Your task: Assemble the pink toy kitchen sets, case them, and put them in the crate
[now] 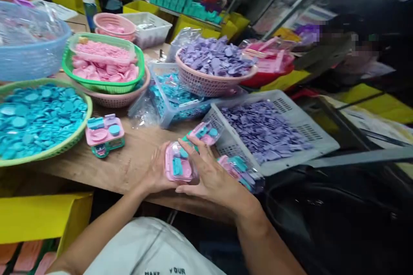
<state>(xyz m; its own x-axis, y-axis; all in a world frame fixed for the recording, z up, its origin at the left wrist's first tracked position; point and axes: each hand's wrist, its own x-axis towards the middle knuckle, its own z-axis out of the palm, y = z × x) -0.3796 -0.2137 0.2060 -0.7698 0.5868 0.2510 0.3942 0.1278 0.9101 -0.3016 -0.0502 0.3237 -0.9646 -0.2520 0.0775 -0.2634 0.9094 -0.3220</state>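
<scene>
Both my hands meet at the table's near edge around a small pink toy tray (178, 166) with teal and pink pieces in it. My left hand (155, 172) cups it from the left side. My right hand (209, 174) lies over its right side, fingers curled on it. More filled pink trays (205, 132) in clear wrap lie just behind and another stack (240, 172) sits right of my right hand. A finished pink and teal toy set (104, 135) stands to the left on the wooden table (129, 163).
A green basket of blue discs (38, 118) is at left, pink pieces in a green basket (103, 66) behind, purple pieces in a pink basket (214, 58) and in a white crate (267, 131) at right. A person stands far back.
</scene>
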